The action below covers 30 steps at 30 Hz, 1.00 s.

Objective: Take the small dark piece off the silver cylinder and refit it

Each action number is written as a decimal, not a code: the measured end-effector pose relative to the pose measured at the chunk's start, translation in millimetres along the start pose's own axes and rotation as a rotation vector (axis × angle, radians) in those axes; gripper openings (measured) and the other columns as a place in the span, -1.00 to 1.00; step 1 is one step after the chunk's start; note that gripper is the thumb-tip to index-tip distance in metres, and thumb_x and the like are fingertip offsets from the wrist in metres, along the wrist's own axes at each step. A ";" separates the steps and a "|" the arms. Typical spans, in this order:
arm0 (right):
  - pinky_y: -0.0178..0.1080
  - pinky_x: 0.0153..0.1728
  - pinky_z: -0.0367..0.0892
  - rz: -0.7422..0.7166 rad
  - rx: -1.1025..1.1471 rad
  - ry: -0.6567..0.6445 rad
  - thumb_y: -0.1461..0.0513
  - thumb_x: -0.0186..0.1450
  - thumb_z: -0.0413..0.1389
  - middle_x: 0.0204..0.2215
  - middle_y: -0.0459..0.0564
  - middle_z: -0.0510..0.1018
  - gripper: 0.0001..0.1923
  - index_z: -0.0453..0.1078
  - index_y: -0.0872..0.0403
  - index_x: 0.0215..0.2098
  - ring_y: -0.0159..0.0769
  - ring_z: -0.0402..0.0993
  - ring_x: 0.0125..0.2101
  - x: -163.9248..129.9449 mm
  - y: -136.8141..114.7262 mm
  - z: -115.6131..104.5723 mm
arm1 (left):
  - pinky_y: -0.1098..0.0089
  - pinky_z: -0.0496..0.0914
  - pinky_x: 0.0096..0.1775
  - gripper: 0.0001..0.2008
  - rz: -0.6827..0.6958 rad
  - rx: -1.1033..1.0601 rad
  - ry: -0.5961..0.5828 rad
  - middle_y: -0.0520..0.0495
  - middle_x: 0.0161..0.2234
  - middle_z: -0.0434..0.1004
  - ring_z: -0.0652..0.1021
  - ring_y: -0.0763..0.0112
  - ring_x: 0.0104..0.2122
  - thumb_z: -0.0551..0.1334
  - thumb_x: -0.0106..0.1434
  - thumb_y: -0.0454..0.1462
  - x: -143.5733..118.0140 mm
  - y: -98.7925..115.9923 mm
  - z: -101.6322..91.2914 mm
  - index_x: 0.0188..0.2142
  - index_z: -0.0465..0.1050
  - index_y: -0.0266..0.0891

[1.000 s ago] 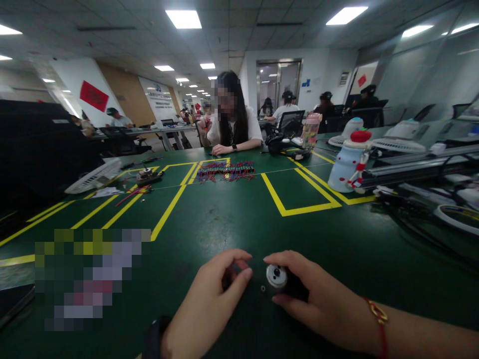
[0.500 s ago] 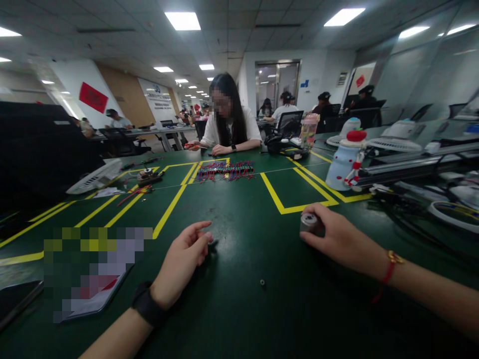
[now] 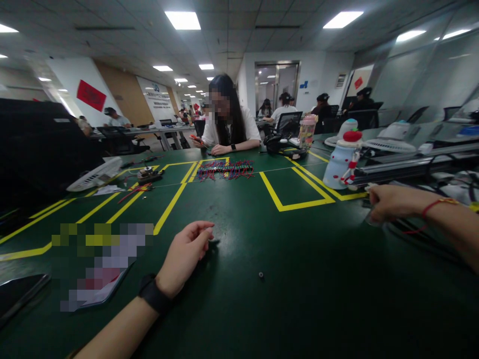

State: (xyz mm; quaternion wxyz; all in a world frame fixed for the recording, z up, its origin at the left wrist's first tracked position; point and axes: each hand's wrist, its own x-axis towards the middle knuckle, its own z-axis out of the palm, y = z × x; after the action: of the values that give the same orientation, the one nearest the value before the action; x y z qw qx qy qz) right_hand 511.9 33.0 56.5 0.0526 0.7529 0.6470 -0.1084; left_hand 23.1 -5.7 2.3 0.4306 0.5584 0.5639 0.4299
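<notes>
Green matting covers the table (image 3: 239, 299), and on it the left hand (image 3: 184, 257) rests with fingers curled loosely, the fingertips (image 3: 205, 233) meeting over something small and dark at the mat that is too hidden to name. Near it, lying loose on the mat and apart from both hands, sits a tiny dark ring-like part (image 3: 261, 274). The right hand (image 3: 387, 202) is stretched well off to the side, fingers folded down toward the cables (image 3: 422, 234) at the table's edge; whether it grips anything cannot be told, as the palm side is turned away. Judging by this, the small part is not yet fitted to anything. Farther off, a snowman-shaped bottle (image 3: 340, 162) stands by the yellow tape lines (image 3: 295, 204), and a person across the table works beside red wires (image 3: 225, 170).
</notes>
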 end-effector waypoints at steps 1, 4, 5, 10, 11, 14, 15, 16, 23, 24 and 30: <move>-0.33 -0.67 0.13 0.008 0.001 -0.026 0.18 -0.08 0.19 -0.66 -0.03 0.41 -0.80 0.27 0.08 -0.56 -0.36 0.34 -0.67 1.6 1.5 1.3 | 0.54 0.12 -0.61 -0.64 0.005 0.006 0.000 0.09 -0.51 0.33 0.26 0.58 -0.63 0.18 0.14 -0.09 0.4 -0.9 -0.1 -0.14 0.36 -0.24; -0.25 -0.60 0.25 0.039 0.013 0.042 0.12 -0.20 0.28 -0.55 -0.02 0.46 -0.65 0.32 0.08 -0.49 -0.25 0.41 -0.57 3.7 3.5 0.7 | 0.54 0.14 -0.61 -0.65 0.018 0.017 0.004 0.07 -0.48 0.35 0.29 0.57 -0.60 0.18 0.13 -0.08 1.3 -2.7 -0.1 -0.15 0.38 -0.24; -0.23 -0.54 0.29 0.042 0.019 0.084 0.11 -0.23 0.31 -0.48 0.01 0.49 -0.58 0.34 0.09 -0.44 -0.22 0.43 -0.50 3.7 3.8 -1.2 | 0.54 0.14 -0.61 -0.65 0.017 0.018 0.008 0.06 -0.48 0.36 0.29 0.57 -0.60 0.18 0.12 -0.08 1.4 -2.8 0.0 -0.16 0.39 -0.24; -0.06 -0.27 0.30 0.025 0.000 0.220 0.02 -0.17 0.29 -0.24 0.23 0.46 -0.39 0.37 0.19 -0.21 -0.03 0.42 -0.27 -4.2 -16.2 -12.9 | 0.53 0.14 -0.61 -0.66 0.019 0.022 0.027 0.08 -0.53 0.34 0.29 0.56 -0.62 0.20 0.08 -0.08 1.0 -1.3 1.6 -0.22 0.42 -0.25; -0.03 -0.20 0.28 -0.027 -0.005 0.292 -0.01 -0.08 0.24 -0.18 0.24 0.44 -0.40 0.36 0.19 -0.17 -0.02 0.39 -0.21 -9.6 -29.4 -12.6 | 0.53 0.14 -0.61 -0.67 0.022 0.023 0.032 0.08 -0.54 0.34 0.30 0.56 -0.62 0.21 0.08 -0.08 1.1 -1.1 1.9 -0.23 0.42 -0.25; -0.04 0.01 0.16 -0.389 0.074 0.612 0.02 0.18 0.05 -0.11 0.14 0.39 -0.57 0.34 0.13 -0.10 -0.14 0.29 -0.08 -38.0 -89.2 2.3 | 0.53 0.15 -0.60 -0.67 0.021 0.024 0.038 0.07 -0.50 0.36 0.31 0.55 -0.60 0.21 0.08 -0.09 1.4 -1.0 2.5 -0.23 0.42 -0.25; -0.08 0.02 0.17 -0.523 0.153 0.631 0.05 0.23 0.01 -0.11 0.10 0.38 -0.62 0.35 0.11 -0.10 -0.21 0.29 -0.08 -50.6 -112.6 11.9 | 0.54 0.16 -0.60 -0.67 0.019 0.022 0.035 0.06 -0.49 0.36 0.32 0.55 -0.59 0.21 0.08 -0.09 1.4 -1.0 2.6 -0.22 0.42 -0.24; -0.12 0.00 0.20 -0.647 0.237 0.578 0.08 0.25 -0.01 -0.11 0.07 0.38 -0.64 0.35 0.08 -0.07 -0.26 0.29 -0.10 -63.7 -135.4 23.0 | 0.54 0.16 -0.60 -0.67 0.016 0.020 0.033 0.05 -0.48 0.37 0.32 0.55 -0.59 0.21 0.08 -0.09 1.4 -0.9 2.6 -0.22 0.42 -0.24; -0.17 -0.03 0.21 -1.027 0.309 0.174 0.17 0.28 0.00 -0.02 0.01 0.33 -0.57 0.25 -0.06 0.13 -0.31 0.20 -0.06 -114.0 -211.0 78.8 | 0.54 0.16 -0.61 -0.67 0.020 0.016 0.053 0.04 -0.48 0.38 0.31 0.56 -0.60 0.22 0.05 -0.10 0.9 -0.7 3.6 -0.24 0.43 -0.25; -0.19 -0.06 0.22 -1.029 0.300 0.158 0.18 0.29 -0.01 -0.07 0.00 0.36 -0.64 0.33 -0.05 0.06 -0.32 0.21 -0.09 -114.3 -211.6 80.5 | 0.54 0.15 -0.61 -0.67 0.024 0.019 0.055 0.04 -0.49 0.38 0.31 0.56 -0.60 0.22 0.05 -0.09 1.0 -0.9 3.7 -0.24 0.43 -0.25; -0.29 -0.18 0.26 -0.989 0.263 0.170 0.23 0.31 -0.06 -0.26 -0.01 0.44 -0.75 0.44 0.09 -0.22 -0.39 0.30 -0.23 -108.6 -207.4 71.4 | 0.53 0.15 -0.61 -0.68 0.035 0.028 0.046 0.06 -0.51 0.36 0.30 0.56 -0.60 0.22 0.07 -0.09 1.0 -0.7 2.7 -0.24 0.42 -0.25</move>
State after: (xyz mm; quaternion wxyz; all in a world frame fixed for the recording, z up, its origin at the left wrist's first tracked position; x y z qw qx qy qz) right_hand 285.6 -54.7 24.9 -0.1526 0.3636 0.9084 -0.1390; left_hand 25.5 -4.7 0.9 0.4022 0.5640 0.5698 0.4421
